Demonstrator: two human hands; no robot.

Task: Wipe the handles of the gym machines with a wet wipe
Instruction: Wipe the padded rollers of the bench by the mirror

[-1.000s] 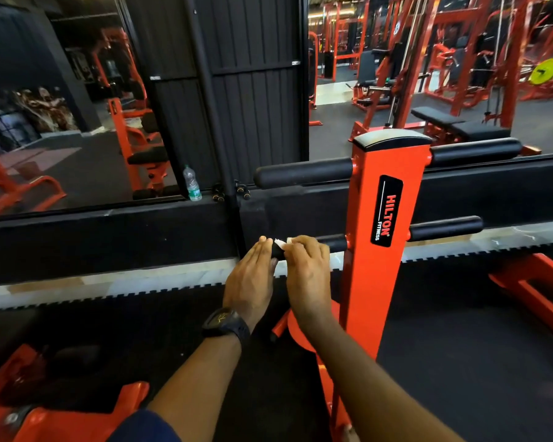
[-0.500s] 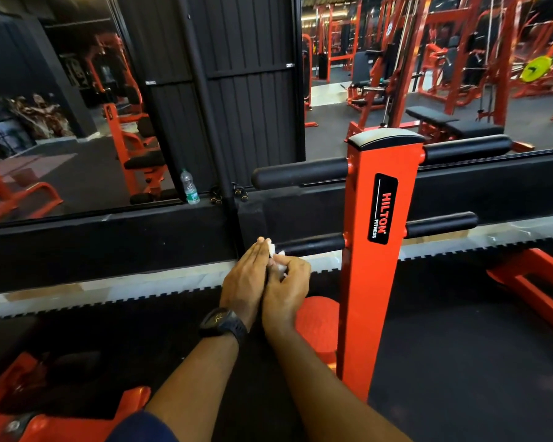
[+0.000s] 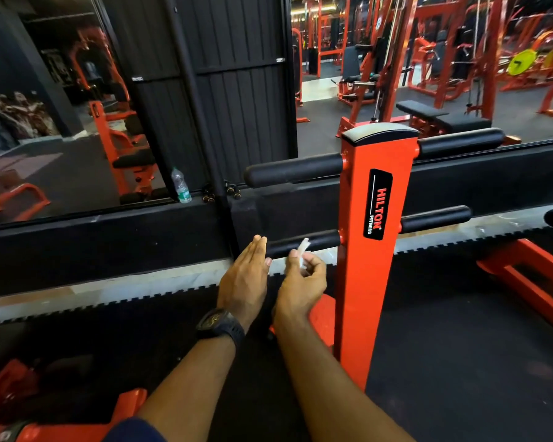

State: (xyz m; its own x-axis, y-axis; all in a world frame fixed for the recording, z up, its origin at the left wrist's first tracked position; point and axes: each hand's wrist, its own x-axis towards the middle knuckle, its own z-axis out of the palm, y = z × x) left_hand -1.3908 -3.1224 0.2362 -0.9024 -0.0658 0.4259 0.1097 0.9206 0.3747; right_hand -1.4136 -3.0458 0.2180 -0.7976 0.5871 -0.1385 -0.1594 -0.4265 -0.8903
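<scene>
Just in front of the lower left handle (image 3: 313,242), a white wet wipe (image 3: 301,250) sticks up as a thin crumpled strip from the right hand (image 3: 302,283), whose fingers curl in with the thumb and pinch it. Most of the wipe is hidden inside that grip, and its tip overlaps the handle, so I cannot tell whether the two touch. The left hand (image 3: 245,275) stands edge-on just beside it, fingers straight and pressed together, tips at the handle's free end; contact there is also unclear. A black watch (image 3: 219,325) sits on that wrist, and a dark blue sleeve (image 3: 134,430) is cut off by the bottom edge. The handle is a black, matte, round bar with a blunt end, jutting sideways from a glossy orange post (image 3: 361,282) that bears a black label (image 3: 377,208) reading HILTON FITNESS. A thicker padded roller (image 3: 294,170) juts out above it, and two matching bars leave the post's far side. Behind runs a black ledge (image 3: 109,237) under a wall mirror (image 3: 61,122), with a clear plastic water bottle (image 3: 181,186) standing on it beside small dark objects too small to name. Dark rubber floor (image 3: 460,362) spreads open to the right of the post up to an orange frame (image 3: 530,279), and another orange frame part is cropped at the lower left corner.
</scene>
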